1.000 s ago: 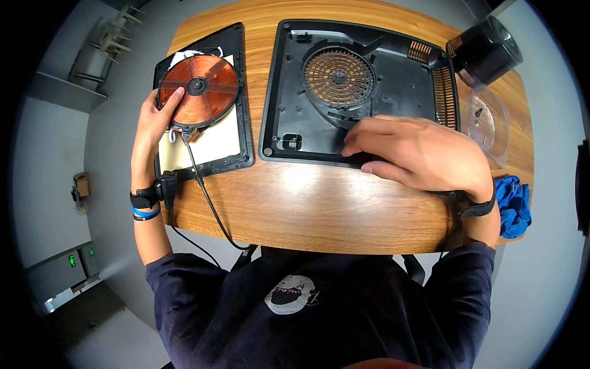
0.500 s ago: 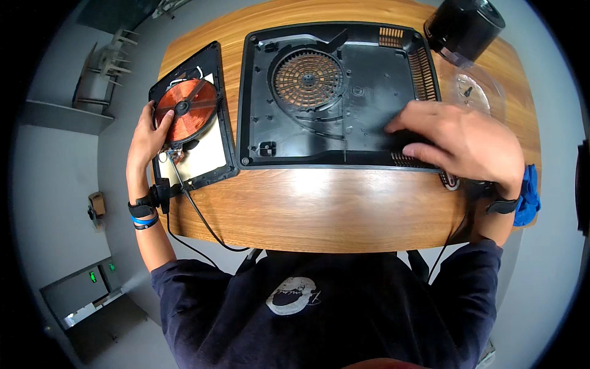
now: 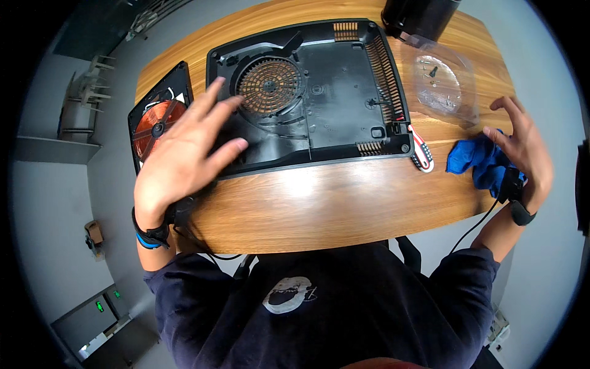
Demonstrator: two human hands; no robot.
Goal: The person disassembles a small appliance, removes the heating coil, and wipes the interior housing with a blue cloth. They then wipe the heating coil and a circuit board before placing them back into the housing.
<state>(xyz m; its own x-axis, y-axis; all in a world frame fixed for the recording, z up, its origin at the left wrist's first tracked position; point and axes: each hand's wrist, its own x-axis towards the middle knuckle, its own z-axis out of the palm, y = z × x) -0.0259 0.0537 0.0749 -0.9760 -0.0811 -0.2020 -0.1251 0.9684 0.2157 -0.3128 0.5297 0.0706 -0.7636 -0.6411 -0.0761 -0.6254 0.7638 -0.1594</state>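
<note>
In the middle of the table (image 3: 319, 209), the black casing (image 3: 344, 92) lies with its inner side upward, and its round vent grille (image 3: 269, 86) is toward the left. The left hand (image 3: 184, 157) hangs over the left part of this casing and hides also a portion of the copper coil (image 3: 163, 113), which sits on a dark panel (image 3: 176, 76) just beside. The grip of this hand is spread wide, with no object seen in it; whether the fingertips touch the casing, one cannot tell. On the other side, the right hand (image 3: 525, 144) is above the blue cloth (image 3: 470, 154), its grip half curled, thumb and forefinger apart, and nothing is visible between them; contact with the cloth is also not clear. For good handling, it would be better that the left hand takes support on the thick rim of the casing, not on the thin ribs of the grille, and does not press on the coil. The right hand should pass with care around the clear tray (image 3: 465, 92), because the small dark piece (image 3: 434, 72) in it could easily be spilled. The red and white tool handle (image 3: 421, 150), near the casing's lower right corner, may be pushed by any sideways slip.
</note>
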